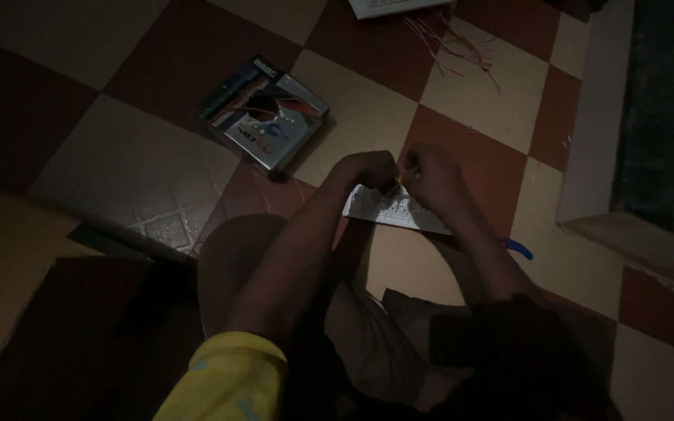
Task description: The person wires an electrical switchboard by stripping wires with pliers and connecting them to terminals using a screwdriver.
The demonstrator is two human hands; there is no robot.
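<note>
View: head camera, looking down; lighting very dim, edges soft.

Left hand: curled into a loose fist, fingertips pinched together against the right hand's; it seems to nip something thin, too small and dark to identify.

Right hand: likewise curled, fingers bunched and meeting the left hand at a faint bright speck between them (possibly a strand of wire, cannot confirm).

White board: flat, thin, roughly rectangular strip, pale with a fine dotted pattern; lies directly under both hands, tilted across the tile seam, its right end passing under the right forearm. Whether the hands touch it cannot be told.

Wires: loose bundle of thin pinkish-red strands, fanned out on the floor, well apart from the hands, near the top edge.

White tray: corner of a pale flat object at the top edge, just beside the wires.

Box: flat square carton, glossy printed face in grey, blue and red, lying tilted on the floor to the upper left of the hands.

Blue handle: small curved blue piece, smooth, plastic-looking, showing just beside the right forearm.

Floor: checkered tiles, cream and reddish brown, slightly textured surface.

Sleeve: yellow fabric, on the left upper arm, bottom of view.
</note>
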